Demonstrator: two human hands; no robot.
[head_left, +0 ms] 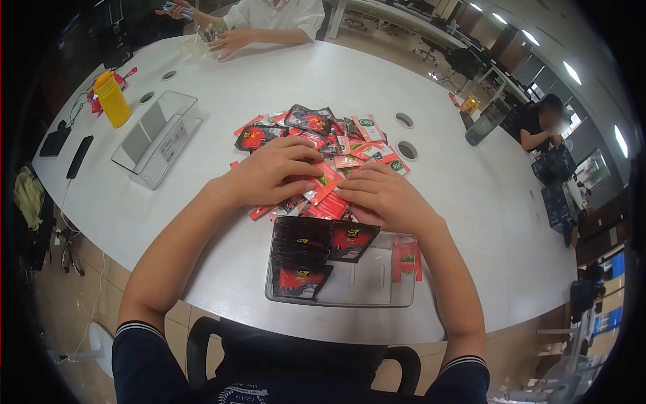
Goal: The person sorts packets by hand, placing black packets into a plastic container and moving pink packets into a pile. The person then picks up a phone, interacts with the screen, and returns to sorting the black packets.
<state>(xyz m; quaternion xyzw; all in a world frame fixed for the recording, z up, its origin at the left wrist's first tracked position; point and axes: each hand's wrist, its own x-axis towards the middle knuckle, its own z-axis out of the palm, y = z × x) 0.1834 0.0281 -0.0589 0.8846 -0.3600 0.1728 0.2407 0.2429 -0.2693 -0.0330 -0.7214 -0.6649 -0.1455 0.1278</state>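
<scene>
A loose heap of coffee and tea sachets (309, 122), black-and-red and red-and-white, lies in front of me. My left hand (279, 172) rests over the heap's left side, fingers apart, fingertips touching a red-and-white sachet (325, 183) with a green mark. From the right, my right hand (380, 194) reaches over the same sachet, fingers stretched out; its fingertips touch the red packets. Just below my hands stands a clear plastic box (367, 296). Black-and-red coffee sachets (301, 279) stand in a row in its left part. A red sachet (406, 259) shows at its right end.
Another clear box (134, 172) with dividers stands at left, near a yellow bottle (112, 101). Across the table (222, 87) a person (269, 27) handles small items. A dark cup (486, 123) stands at right, and round holes (406, 149) pierce the tabletop.
</scene>
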